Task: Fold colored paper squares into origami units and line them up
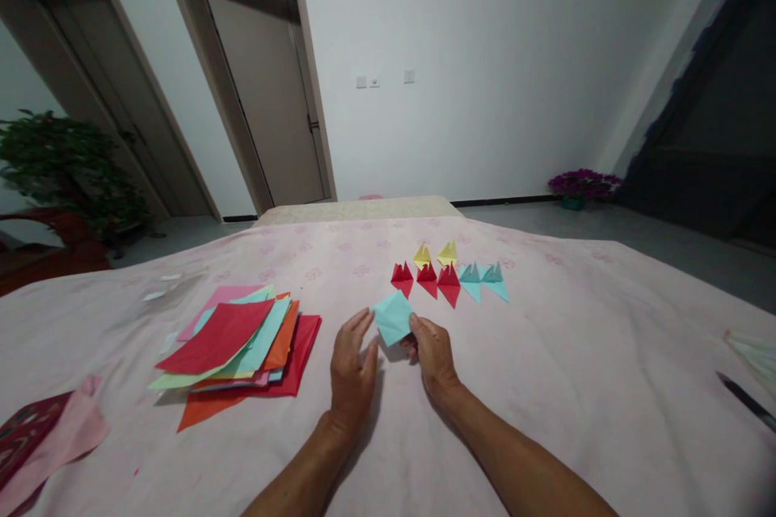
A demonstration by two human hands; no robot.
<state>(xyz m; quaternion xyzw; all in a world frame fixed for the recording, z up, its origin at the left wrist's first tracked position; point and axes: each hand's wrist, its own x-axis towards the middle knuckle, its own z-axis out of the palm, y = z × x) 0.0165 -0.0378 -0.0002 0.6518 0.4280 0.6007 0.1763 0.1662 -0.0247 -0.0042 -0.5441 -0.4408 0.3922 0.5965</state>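
Observation:
A small light-blue square of folded origami paper (pixel 393 318) is pinched at its right side by my right hand (pixel 435 351), thumb on top and fingers beneath. My left hand (pixel 352 367) is at the paper's left side, its thumb and fingers apart. Its fingertips come close to the left corner, and I cannot tell whether they touch it. Just beyond the paper stand folded paper cranes: three red cranes (pixel 449 284), two yellow cranes (pixel 448 253) and two light-blue cranes (pixel 471 281).
Left of my hands lies a loose stack of coloured paper (pixel 224 339). A dark red item (pixel 30 430) with pink cloth (pixel 76 432) is at the far left. A black pointed object (pixel 745 400) lies at the right edge. Pink patterned cloth (pixel 546 404) covers the table.

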